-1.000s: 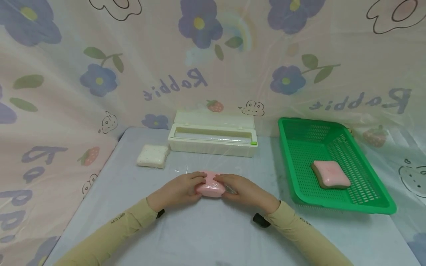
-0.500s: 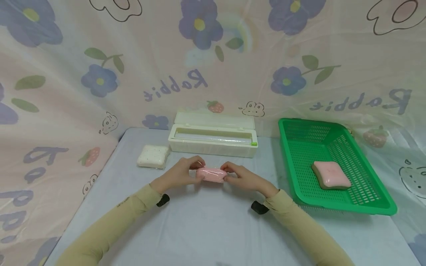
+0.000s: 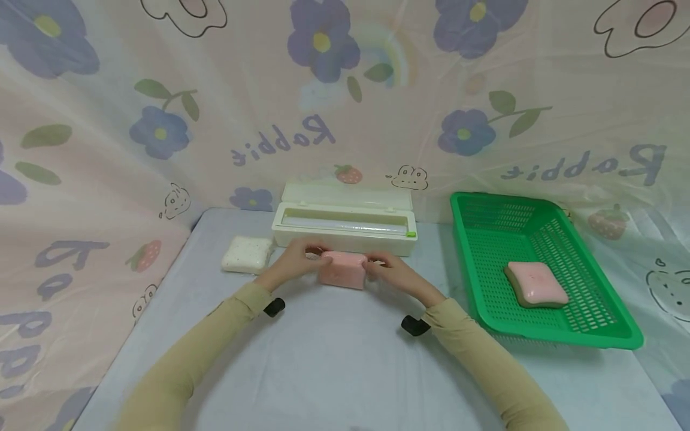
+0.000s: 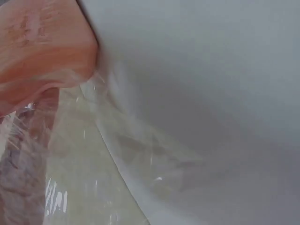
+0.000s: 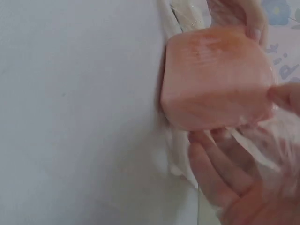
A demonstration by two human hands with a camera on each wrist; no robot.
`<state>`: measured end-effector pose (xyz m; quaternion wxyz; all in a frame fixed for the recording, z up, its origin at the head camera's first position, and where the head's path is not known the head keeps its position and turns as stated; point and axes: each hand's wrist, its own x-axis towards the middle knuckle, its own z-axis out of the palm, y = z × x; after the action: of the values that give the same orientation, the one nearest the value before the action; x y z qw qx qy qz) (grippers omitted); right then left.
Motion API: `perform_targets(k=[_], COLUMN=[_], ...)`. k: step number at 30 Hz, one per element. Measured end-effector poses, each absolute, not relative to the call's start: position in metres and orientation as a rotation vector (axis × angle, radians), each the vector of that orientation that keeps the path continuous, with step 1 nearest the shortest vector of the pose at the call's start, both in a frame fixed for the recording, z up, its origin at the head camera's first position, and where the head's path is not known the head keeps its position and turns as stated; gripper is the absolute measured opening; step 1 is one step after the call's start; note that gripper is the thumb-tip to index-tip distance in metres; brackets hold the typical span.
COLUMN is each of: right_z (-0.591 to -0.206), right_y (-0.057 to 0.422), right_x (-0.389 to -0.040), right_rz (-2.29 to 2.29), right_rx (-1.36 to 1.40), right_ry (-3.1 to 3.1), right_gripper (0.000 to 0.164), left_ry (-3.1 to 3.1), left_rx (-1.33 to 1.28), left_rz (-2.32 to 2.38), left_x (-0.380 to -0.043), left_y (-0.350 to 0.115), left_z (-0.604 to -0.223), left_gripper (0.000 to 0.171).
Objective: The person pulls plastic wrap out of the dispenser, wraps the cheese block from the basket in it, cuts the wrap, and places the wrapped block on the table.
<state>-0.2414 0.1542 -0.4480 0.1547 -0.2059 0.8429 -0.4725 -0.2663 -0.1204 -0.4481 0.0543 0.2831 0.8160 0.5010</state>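
Note:
A pink, rounded block like a thick slice of toast (image 3: 342, 272) stands tilted up between the hands, with clear cling film (image 4: 93, 154) trailing from it. My left hand (image 3: 297, 258) grips its left side, thumb on the near face. At the right side my right hand (image 3: 398, 273) pinches the block; in the right wrist view its thumb (image 5: 283, 97) presses one face and the fingers (image 5: 211, 168) curl under the film. Just behind the block is a white cling film dispenser (image 3: 345, 241) with its lid raised and a roll inside.
A white speckled block (image 3: 248, 254) in film lies to the left on the pale table (image 3: 334, 371). On the right stands a green perforated basket (image 3: 477, 281) holding another pink block (image 3: 536, 282) with a brown side. A patterned curtain (image 3: 242, 90) hangs at the back.
Both hands have moved the pink block forward, towards the dispenser, and turned it up so that its broad face shows. The basket and white block have stayed put.

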Motion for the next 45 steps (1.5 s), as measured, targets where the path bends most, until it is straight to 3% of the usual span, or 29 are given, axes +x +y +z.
perform_targets(k=[17, 28, 38, 45], right_z=[-0.452, -0.453, -0.458, -0.467], right_y=[0.145, 0.162, 0.183, 0.182], right_x=[-0.26, -0.256, -0.241, -0.246], right_rz=[-1.608, -1.616, -1.607, -1.598], right_rx=[-0.389, -0.368, -0.143, 0.071], right_ry=[2.577, 2.671, 2.87, 3.011], right_gripper=[0.03, 0.036, 0.016, 0.025], left_ry=[2.596, 2.762, 2.678, 2.833], left_rx=[0.347, 0.293, 0.405, 0.205], left_rz=[1.615, 1.452, 1.351, 1.373], left_x=[-0.282, -0.275, -0.266, -0.269], left_y=[-0.109, -0.123, -0.164, -0.166], left_z=[-0.44, -0.436, -0.44, -0.439], left_gripper=[0.028, 0.038, 0.013, 0.015])
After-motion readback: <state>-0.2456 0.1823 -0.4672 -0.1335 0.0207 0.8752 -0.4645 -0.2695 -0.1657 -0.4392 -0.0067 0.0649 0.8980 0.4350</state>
